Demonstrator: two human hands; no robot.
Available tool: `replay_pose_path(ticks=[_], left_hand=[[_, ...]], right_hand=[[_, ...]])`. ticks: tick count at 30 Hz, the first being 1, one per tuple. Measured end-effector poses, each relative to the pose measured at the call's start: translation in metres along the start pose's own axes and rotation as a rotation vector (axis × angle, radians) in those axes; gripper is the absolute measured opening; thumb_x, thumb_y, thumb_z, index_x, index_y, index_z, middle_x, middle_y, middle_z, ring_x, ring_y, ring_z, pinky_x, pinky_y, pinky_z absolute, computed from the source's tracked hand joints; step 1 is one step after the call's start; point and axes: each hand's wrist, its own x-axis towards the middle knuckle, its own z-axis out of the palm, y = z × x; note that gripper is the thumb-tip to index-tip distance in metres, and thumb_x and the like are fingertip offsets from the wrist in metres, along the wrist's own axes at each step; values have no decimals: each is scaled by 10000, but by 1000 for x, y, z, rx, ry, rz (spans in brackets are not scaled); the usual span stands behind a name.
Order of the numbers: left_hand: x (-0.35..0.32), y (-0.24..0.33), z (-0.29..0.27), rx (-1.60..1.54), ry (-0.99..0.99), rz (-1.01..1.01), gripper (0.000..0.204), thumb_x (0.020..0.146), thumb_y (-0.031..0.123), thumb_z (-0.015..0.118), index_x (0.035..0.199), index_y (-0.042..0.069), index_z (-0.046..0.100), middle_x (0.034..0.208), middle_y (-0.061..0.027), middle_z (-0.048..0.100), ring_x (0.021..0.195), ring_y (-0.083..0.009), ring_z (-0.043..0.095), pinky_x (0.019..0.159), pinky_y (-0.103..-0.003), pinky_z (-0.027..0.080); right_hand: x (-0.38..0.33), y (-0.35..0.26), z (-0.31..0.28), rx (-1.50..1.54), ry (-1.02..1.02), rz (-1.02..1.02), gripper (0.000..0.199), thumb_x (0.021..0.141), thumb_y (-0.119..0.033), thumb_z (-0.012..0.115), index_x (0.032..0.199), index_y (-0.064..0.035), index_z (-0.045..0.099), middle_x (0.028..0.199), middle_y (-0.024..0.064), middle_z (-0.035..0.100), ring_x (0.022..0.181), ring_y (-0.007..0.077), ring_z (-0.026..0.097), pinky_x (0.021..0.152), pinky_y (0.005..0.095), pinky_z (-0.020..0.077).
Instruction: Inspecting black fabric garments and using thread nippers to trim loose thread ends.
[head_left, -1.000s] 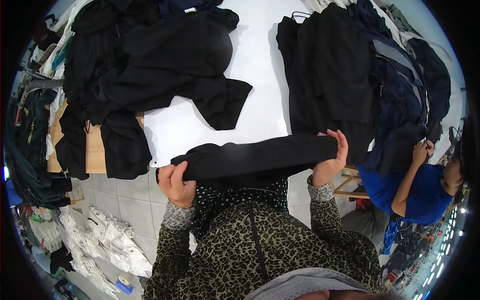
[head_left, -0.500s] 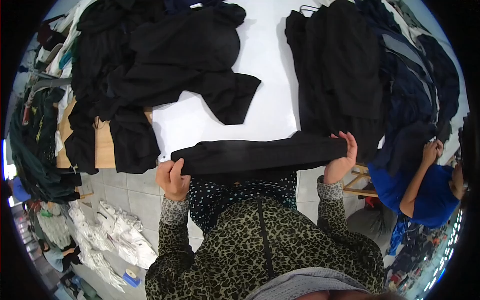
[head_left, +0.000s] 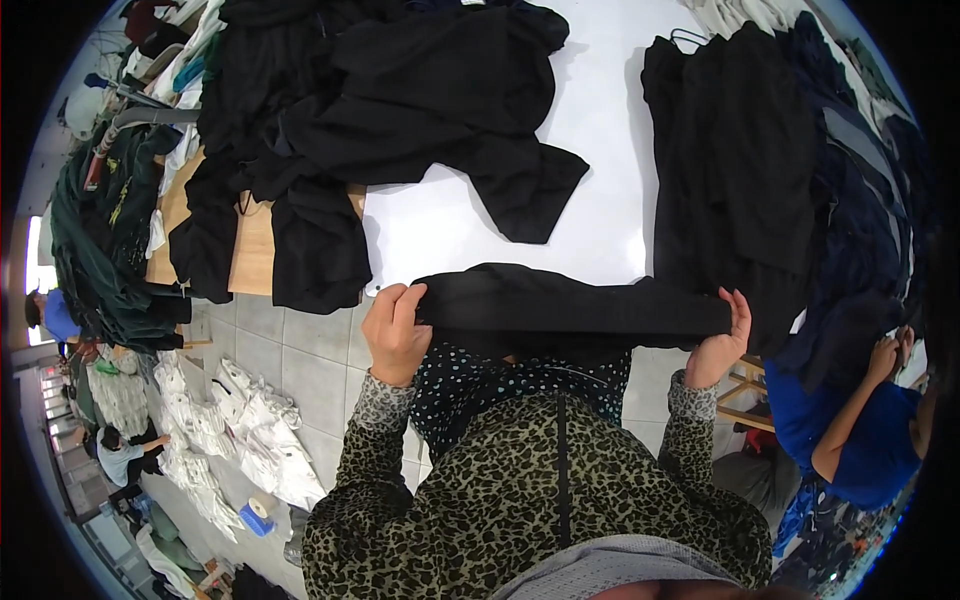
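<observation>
A black garment (head_left: 575, 312) is stretched level between my two hands, at the near edge of the white table (head_left: 598, 120). My left hand (head_left: 396, 335) pinches its left end with the fingers closed. At the other end my right hand (head_left: 722, 335) grips the cloth, fingertips showing over the edge and part of the palm hidden by it. Just beyond lies a heap of black garments (head_left: 430, 90) on the left, one sleeve-like piece reaching toward the middle. Another black pile (head_left: 735, 160) sits to the right, hanging over the table's edge.
Dark blue clothes (head_left: 850, 200) are stacked farther right, where a person in blue (head_left: 870, 435) works with both hands. Dark green garments (head_left: 105, 230) hang at the left. White clothes (head_left: 240, 430) and a blue-and-white roll (head_left: 258, 515) lie on the tiled floor.
The view has shifted, so the table and piles appear farther right. Both hands still hold the black garment; its middle top edge now bulges upward.
</observation>
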Motion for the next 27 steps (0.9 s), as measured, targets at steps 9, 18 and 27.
replay_pose_path(ticks=[9, 18, 27], left_hand=[[35, 9, -18, -352, -116, -341, 336, 530, -121, 558, 828, 30, 589, 768, -54, 515, 563, -132, 474, 504, -244, 391], [149, -70, 63, -40, -486, -355, 267, 664, 152, 719, 893, 42, 636, 849, -137, 615, 821, -309, 617, 720, -388, 491], [137, -21, 71, -41, -339, -224, 280, 770, 166, 670, 1013, 49, 596, 1002, -104, 551, 876, -316, 610, 717, -388, 494]], right_hand=[[12, -51, 13, -287, -239, -71, 331, 798, 83, 510, 1125, 50, 544, 1025, 154, 638, 954, 183, 605, 865, 272, 470], [114, -14, 137, -861, -863, 41, 391, 690, -71, 689, 1063, 6, 601, 938, 148, 627, 894, 260, 603, 795, 292, 474], [41, -15, 115, -881, -1322, -625, 533, 606, -202, 788, 1071, -43, 582, 999, 80, 583, 991, 253, 536, 922, 386, 343]])
